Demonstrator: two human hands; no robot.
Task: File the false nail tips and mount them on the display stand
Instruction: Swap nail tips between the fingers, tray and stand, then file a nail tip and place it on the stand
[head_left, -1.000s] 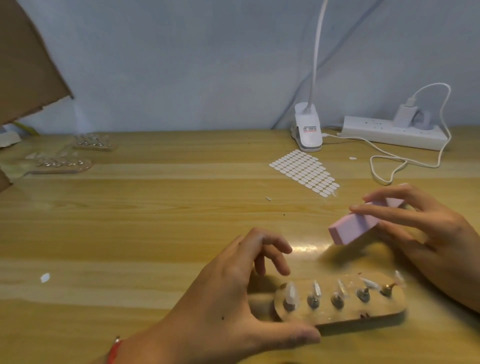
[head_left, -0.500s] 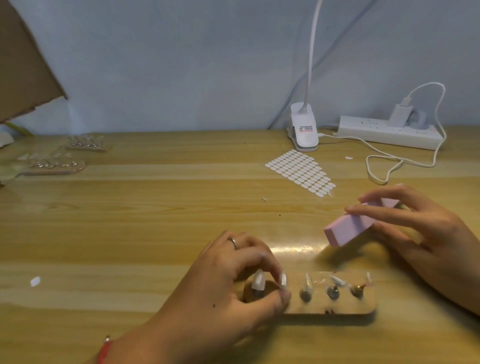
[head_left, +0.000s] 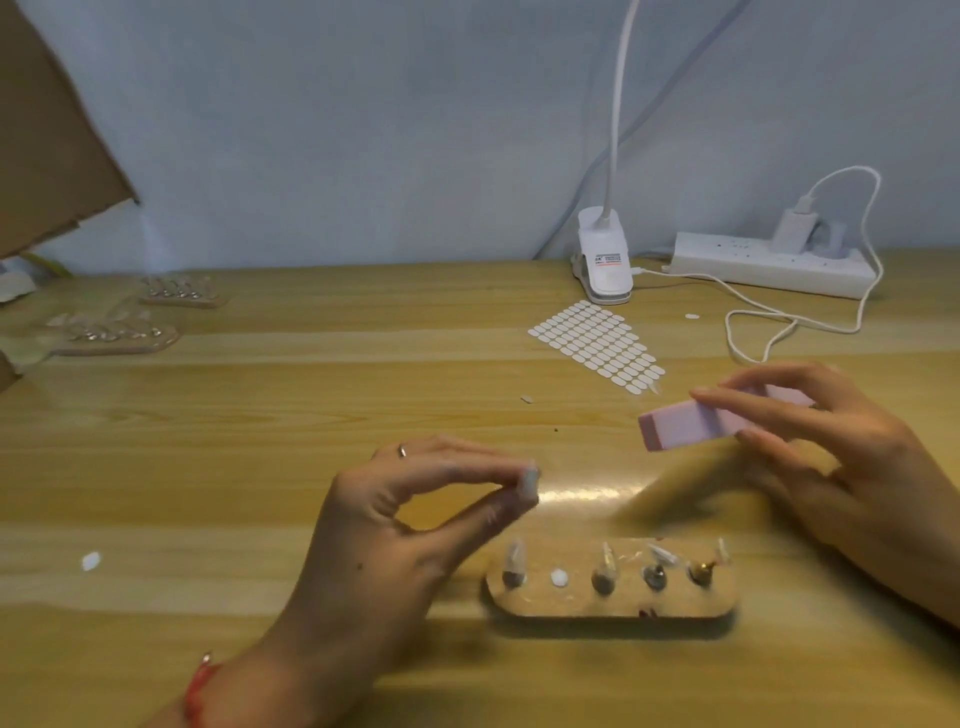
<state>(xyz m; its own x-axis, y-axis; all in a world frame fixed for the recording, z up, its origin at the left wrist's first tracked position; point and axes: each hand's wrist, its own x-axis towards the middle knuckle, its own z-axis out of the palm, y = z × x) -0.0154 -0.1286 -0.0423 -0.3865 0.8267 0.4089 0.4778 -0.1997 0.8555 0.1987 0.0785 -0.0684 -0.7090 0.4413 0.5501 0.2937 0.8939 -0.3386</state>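
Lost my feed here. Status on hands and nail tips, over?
Left hand pinches one nail tip, off the display stand. Right hand holds pink buffer block. Four mounted tips; second spot only a white dot. Nothing between tip and block.

Makeshift nail-craft desk
A clip lamp (head_left: 605, 260) and power strip (head_left: 753, 266) are sitting at one o'clock on the wooden desk (head_left: 311, 441); nail stands (head_left: 114, 335) are lying at ten o'clock.

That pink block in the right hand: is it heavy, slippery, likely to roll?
Probably light: the right hand holds the pink block aloft by fingertips alone, most of it sticking out unsupported. Its matte faces look grippy, not slippery. Flat sides mean it likely would not roll.
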